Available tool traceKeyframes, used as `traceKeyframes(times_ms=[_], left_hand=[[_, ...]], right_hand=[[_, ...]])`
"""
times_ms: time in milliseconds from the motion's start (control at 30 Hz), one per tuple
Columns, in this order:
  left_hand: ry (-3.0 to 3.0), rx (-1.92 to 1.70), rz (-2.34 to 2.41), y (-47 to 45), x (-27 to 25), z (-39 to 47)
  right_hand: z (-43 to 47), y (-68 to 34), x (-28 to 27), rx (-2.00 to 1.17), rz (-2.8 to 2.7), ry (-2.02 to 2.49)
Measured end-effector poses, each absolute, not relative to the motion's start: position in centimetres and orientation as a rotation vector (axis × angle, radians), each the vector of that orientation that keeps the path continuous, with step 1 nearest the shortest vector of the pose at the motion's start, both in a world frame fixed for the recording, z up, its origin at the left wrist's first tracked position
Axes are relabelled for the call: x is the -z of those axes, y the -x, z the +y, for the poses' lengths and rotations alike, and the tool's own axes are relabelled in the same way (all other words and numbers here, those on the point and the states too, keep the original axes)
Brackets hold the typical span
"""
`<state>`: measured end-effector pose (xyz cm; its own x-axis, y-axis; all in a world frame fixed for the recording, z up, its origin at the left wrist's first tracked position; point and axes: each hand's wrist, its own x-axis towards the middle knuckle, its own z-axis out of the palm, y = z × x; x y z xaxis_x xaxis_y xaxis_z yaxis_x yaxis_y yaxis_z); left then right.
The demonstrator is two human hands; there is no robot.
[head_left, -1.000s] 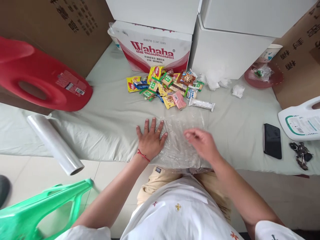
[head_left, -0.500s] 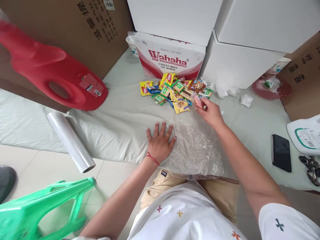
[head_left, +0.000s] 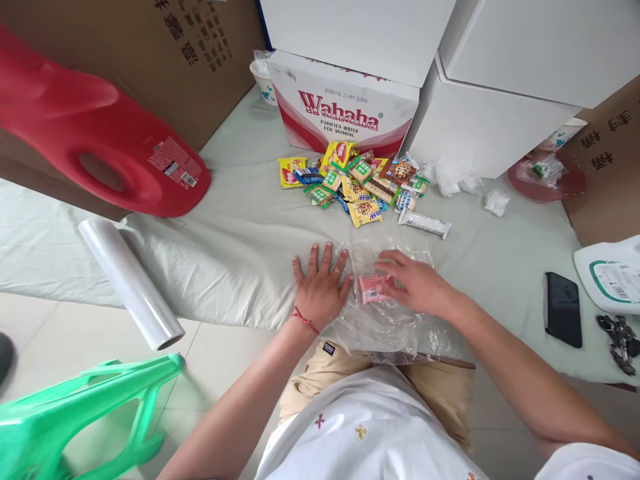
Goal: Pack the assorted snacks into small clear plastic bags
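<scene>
A crinkled sheet of clear plastic wrap (head_left: 395, 320) lies on the pale cloth in front of me. My left hand (head_left: 323, 287) presses flat on its left edge, fingers spread. My right hand (head_left: 417, 283) rests on the wrap with its fingertips on a small pink snack packet (head_left: 371, 289) that sits on the film. Farther back lies a pile of snack packets (head_left: 353, 183), with a long white packet (head_left: 424, 223) at its right.
A roll of cling film (head_left: 130, 283) overhangs the cloth's front edge at left, beside a red jug (head_left: 95, 143). A Wahaha carton (head_left: 345, 110) and white boxes (head_left: 490, 87) stand behind. A black phone (head_left: 563, 309), keys (head_left: 620, 333) and a white jug (head_left: 613, 273) lie at right. A green stool (head_left: 80, 413) stands low left.
My right hand reached to the snack pile, took the pink packet, and has come back with it onto the plastic wrap. My left hand has stayed put.
</scene>
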<state>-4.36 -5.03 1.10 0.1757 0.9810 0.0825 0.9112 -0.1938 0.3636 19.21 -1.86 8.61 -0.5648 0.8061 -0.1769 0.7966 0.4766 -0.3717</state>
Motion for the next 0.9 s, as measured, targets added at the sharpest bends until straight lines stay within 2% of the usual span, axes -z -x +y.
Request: traceKeyframes(times_ms=[167,300,433,533,667,833,900], left_hand=[[-2.243,-0.410,1.851,4.3,-1.1,-5.0],[-2.235,-0.387,1.858,4.3,-1.1,-5.0],[-2.210,-0.379,1.848,4.4,-1.2,-5.0],[-2.213,-0.381,1.844,4.4,-1.2,-5.0],[-2.226,-0.400,1.843,4.4,-1.2,-5.0],[-2.253,-0.380,1.859,4.4,-1.2,-5.0],[-2.272,-0.349,1.883,4.3,-1.2,-5.1]], right_hand=[[6.0,-13.6,-11.0,-0.326,-2.627,1.568],[11.9,-6.7,-8.9,-0.192,-2.715,1.462],[14.0,-3.8,-6.8,-0.165,-2.711,1.514],[13.1,-5.5,-6.6,-0.262,-2.627,1.514],[10.4,-11.5,-6.6,-0.541,-2.389,1.478],[8.4,-19.4,-5.2,-0.970,-1.804,1.530],[8.5,-21.3,-4.7,-1.043,-1.580,1.547]])
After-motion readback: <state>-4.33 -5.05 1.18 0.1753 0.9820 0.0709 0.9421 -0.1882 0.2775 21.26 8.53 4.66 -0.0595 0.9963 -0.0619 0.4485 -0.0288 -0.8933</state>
